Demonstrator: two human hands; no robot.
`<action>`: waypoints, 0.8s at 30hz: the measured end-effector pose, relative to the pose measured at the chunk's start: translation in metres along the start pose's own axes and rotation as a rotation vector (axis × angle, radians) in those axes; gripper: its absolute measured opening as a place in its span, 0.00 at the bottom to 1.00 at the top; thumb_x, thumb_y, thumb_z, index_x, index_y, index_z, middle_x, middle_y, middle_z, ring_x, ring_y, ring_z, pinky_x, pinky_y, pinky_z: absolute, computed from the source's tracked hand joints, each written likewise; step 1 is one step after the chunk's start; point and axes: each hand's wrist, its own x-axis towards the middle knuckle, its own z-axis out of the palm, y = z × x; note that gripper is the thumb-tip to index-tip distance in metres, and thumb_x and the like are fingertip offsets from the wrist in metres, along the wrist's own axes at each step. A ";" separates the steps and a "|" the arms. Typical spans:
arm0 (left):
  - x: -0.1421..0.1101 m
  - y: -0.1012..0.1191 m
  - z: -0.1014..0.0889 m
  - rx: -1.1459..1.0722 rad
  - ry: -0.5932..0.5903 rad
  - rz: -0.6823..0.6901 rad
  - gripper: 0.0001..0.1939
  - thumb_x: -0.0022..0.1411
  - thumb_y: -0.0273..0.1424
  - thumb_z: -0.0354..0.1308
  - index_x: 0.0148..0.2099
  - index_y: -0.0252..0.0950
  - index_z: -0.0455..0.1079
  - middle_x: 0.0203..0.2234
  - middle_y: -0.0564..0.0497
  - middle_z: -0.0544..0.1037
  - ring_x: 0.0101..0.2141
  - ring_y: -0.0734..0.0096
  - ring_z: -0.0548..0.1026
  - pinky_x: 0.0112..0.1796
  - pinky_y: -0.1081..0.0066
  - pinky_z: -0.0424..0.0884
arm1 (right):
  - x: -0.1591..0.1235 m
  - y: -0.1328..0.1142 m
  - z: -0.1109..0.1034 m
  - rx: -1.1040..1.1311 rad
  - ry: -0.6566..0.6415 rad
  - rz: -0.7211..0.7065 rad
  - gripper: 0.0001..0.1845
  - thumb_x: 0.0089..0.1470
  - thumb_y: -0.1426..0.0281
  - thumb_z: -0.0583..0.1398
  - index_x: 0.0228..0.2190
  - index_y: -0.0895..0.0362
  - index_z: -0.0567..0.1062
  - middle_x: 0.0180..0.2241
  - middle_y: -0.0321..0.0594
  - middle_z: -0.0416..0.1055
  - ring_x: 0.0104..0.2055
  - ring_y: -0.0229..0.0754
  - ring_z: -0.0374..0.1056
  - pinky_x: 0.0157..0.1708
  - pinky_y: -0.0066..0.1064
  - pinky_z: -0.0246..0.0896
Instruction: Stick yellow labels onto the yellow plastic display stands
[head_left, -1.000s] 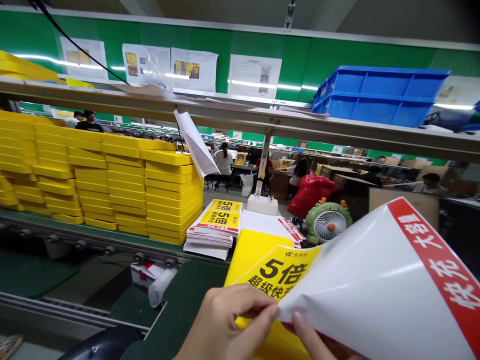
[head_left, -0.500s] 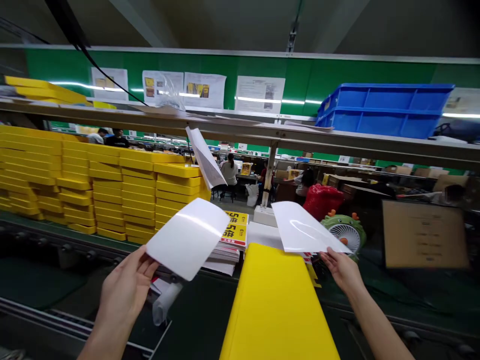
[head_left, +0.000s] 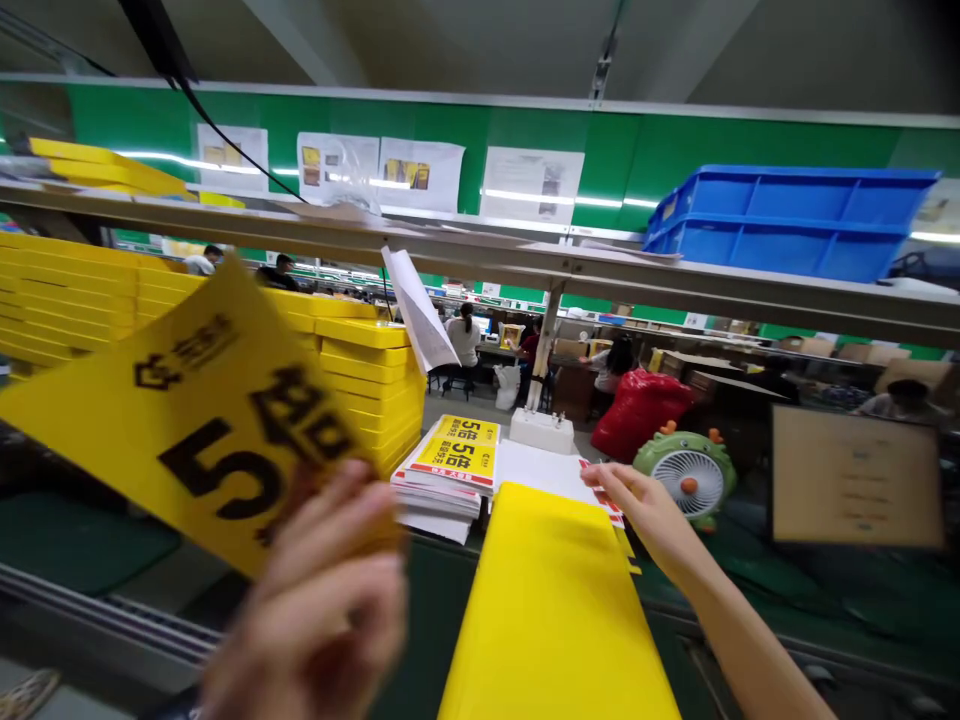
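Observation:
Raised close to the camera, my left hand (head_left: 322, 590) is closed on a yellow printed sheet (head_left: 217, 420) with large black characters and a logo; both are blurred. My right hand (head_left: 637, 505) reaches to the right edge of a white sheet stack (head_left: 544, 465). Its fingertips are pinched at the edge, where red-and-white print shows. Below them, a long yellow box (head_left: 559, 610) points away from me. Left of the white sheets lies a pile of yellow printed sheets (head_left: 457, 450).
Stacked yellow boxes (head_left: 367, 390) line the left side. A green fan (head_left: 686, 475) and a cardboard box (head_left: 855, 480) stand at right. Overhead, a shelf (head_left: 480, 238) bears a blue crate (head_left: 795, 225). Behind it are a red bag (head_left: 645, 405) and several seated people.
My left hand has moved nearer and rightward, turning its sheet from the white side to the yellow print. The sheet my right hand held up is no longer raised; that hand moved left.

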 end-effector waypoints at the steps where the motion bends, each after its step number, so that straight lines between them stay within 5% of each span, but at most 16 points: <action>1: 0.005 0.018 0.012 0.007 -0.052 0.183 0.13 0.58 0.26 0.54 0.45 0.47 0.67 0.52 0.62 0.70 0.55 0.66 0.64 0.61 0.57 0.56 | -0.020 -0.018 0.005 0.031 -0.076 -0.047 0.20 0.50 0.52 0.58 0.35 0.55 0.77 0.47 0.39 0.71 0.50 0.47 0.64 0.49 0.31 0.59; 4: 0.015 0.052 0.042 0.006 -0.241 0.512 0.07 0.58 0.25 0.59 0.39 0.42 0.71 0.47 0.58 0.74 0.54 0.72 0.64 0.63 0.60 0.41 | -0.074 -0.052 0.017 0.243 -0.178 -0.112 0.19 0.52 0.56 0.59 0.44 0.49 0.73 0.51 0.38 0.68 0.53 0.46 0.62 0.50 0.31 0.60; 6: 0.012 0.059 0.051 -0.020 -0.372 0.557 0.08 0.60 0.35 0.59 0.43 0.42 0.72 0.51 0.55 0.71 0.58 0.67 0.59 0.63 0.57 0.38 | -0.094 -0.055 0.017 0.283 -0.084 -0.081 0.19 0.53 0.61 0.60 0.48 0.46 0.71 0.51 0.35 0.69 0.52 0.42 0.64 0.50 0.27 0.61; 8: 0.004 0.056 0.052 -0.084 -0.416 0.513 0.21 0.57 0.49 0.57 0.49 0.45 0.69 0.58 0.54 0.61 0.60 0.56 0.52 0.62 0.53 0.38 | -0.103 -0.048 0.010 0.258 0.021 -0.044 0.21 0.53 0.61 0.60 0.50 0.45 0.69 0.51 0.34 0.69 0.50 0.41 0.65 0.48 0.25 0.63; 10: -0.005 0.048 0.049 -0.177 -0.323 0.277 0.30 0.52 0.54 0.57 0.54 0.47 0.65 0.60 0.50 0.54 0.60 0.50 0.52 0.60 0.50 0.46 | -0.106 -0.041 0.001 0.251 0.037 0.022 0.22 0.52 0.59 0.61 0.50 0.47 0.69 0.49 0.37 0.70 0.47 0.42 0.68 0.42 0.25 0.68; 12: -0.010 0.037 0.048 -0.325 -0.262 -0.156 0.29 0.55 0.48 0.59 0.57 0.47 0.61 0.54 0.46 0.61 0.55 0.53 0.61 0.55 0.53 0.59 | -0.109 -0.037 -0.005 0.266 -0.010 0.106 0.23 0.51 0.58 0.61 0.49 0.48 0.70 0.48 0.39 0.72 0.44 0.44 0.70 0.39 0.28 0.71; 15: -0.010 0.024 0.050 -0.574 -0.443 -0.692 0.25 0.59 0.38 0.58 0.57 0.44 0.57 0.35 0.51 0.72 0.41 0.65 0.71 0.47 0.62 0.66 | -0.113 -0.037 -0.010 0.266 -0.105 0.191 0.22 0.52 0.60 0.61 0.50 0.47 0.69 0.49 0.38 0.71 0.46 0.45 0.70 0.45 0.34 0.70; 18: -0.009 0.015 0.054 -0.680 -0.597 -0.856 0.25 0.57 0.36 0.61 0.54 0.41 0.58 0.28 0.55 0.72 0.37 0.68 0.71 0.46 0.65 0.64 | -0.112 -0.031 -0.012 0.268 -0.209 0.215 0.24 0.53 0.61 0.60 0.52 0.46 0.66 0.52 0.39 0.68 0.50 0.48 0.68 0.50 0.41 0.67; 24: -0.018 0.006 0.060 -0.750 -0.668 -1.013 0.29 0.51 0.34 0.63 0.53 0.38 0.54 0.25 0.56 0.72 0.33 0.69 0.69 0.40 0.68 0.63 | -0.105 -0.003 -0.016 0.194 -0.269 0.270 0.22 0.51 0.61 0.62 0.48 0.50 0.71 0.48 0.42 0.72 0.49 0.50 0.68 0.49 0.45 0.68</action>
